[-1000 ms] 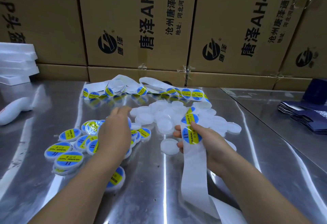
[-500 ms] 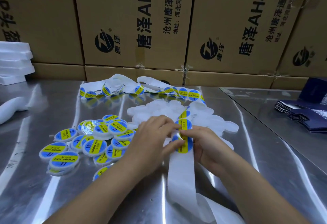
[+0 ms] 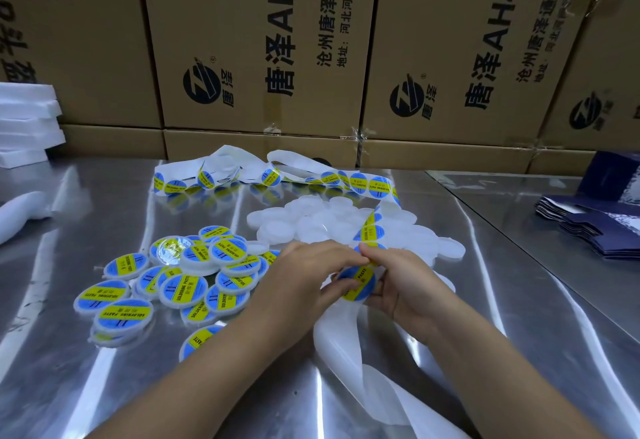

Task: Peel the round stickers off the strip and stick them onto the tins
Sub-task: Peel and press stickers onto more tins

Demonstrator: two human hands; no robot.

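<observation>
At centre frame both hands are pinching one blue-and-yellow sticker (image 3: 356, 282) — left hand (image 3: 304, 279) closing on its edge, right hand (image 3: 405, 286) clamping the strip (image 3: 341, 345); thin, limp and tacky, it is probably wanting an edge-only hold.

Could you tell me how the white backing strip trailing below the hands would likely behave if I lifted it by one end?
The backing strip is probably floppy: it curls and loops across the steel table. It looks thin and light, so it would likely dangle and twist.
</observation>
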